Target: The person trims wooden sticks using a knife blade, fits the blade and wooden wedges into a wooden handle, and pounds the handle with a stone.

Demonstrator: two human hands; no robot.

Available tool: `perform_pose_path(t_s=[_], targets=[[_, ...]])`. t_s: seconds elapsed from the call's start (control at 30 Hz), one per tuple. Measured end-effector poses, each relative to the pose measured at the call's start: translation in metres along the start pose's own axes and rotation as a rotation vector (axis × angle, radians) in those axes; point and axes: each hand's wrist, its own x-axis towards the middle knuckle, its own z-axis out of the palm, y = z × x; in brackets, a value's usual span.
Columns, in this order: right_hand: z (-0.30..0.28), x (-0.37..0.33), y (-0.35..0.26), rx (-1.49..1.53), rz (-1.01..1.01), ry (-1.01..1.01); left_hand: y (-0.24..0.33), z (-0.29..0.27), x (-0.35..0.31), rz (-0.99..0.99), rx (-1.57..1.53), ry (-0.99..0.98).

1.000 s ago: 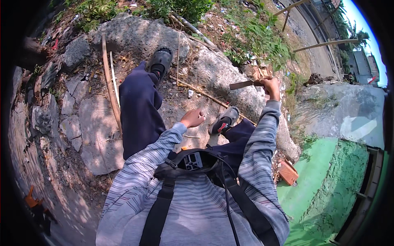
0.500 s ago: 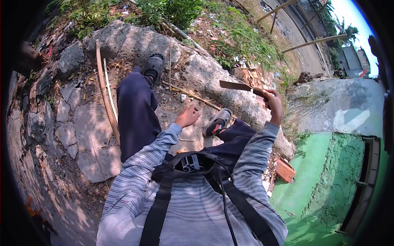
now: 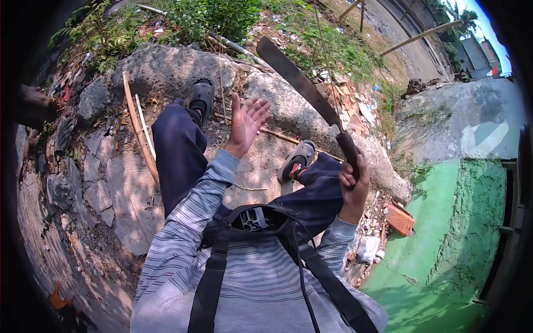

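My right hand [image 3: 355, 191] is wrapped round the dark handle of a machete [image 3: 300, 83]. Its broad, dull blade is raised and slants up to the left, over the stone edge and the weeds behind it. Empty and with fingers spread, my left hand [image 3: 247, 125] is held up palm-side out above the paving, between my two shod feet. A thin bamboo stick [image 3: 277, 135] lies on the ground beyond it.
A long curved stick [image 3: 136, 122] and a thinner pale strip [image 3: 145, 125] lie left of my leg. A rough concrete ledge [image 3: 283, 102] runs across ahead. Orange hollow brick [image 3: 400, 219] sits by the green wall [image 3: 427, 222] at right. A bamboo rail [image 3: 422, 38] stands beyond.
My right hand has come lower and nearer, tilting the machete from nearly level to steeply upward. My left hand has risen and opened, its fingers now spread.
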Motion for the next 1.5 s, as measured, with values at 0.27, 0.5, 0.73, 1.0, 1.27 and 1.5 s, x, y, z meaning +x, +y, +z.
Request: perform_pose_path(t_s=[0.27, 0.5, 0.73, 1.0, 1.27, 1.5], targets=[[0.030, -0.041, 0.025, 0.258, 0.175, -0.179, 0.066, 0.100, -0.003, 0.168, -0.466, -0.287], [0.040, -0.059, 0.043, 0.201, 0.350, -0.340, 0.105, 0.108, -0.016, 0.312, -0.475, -0.662], [0.043, -0.065, 0.048, 0.039, 0.343, -0.417, 0.126, 0.140, -0.063, 0.369, -0.287, -0.355], [0.059, -0.082, 0.046, -0.217, 0.072, -0.409, 0.143, 0.136, -0.073, 0.316, -0.328, -0.363], [0.074, -0.094, 0.023, 0.104, 0.389, -0.469, 0.156, 0.140, -0.081, 0.375, -0.285, -0.315], [0.072, -0.096, 0.029, 0.181, 0.466, -0.497, 0.155, 0.149, -0.087, 0.421, -0.217, -0.244]])
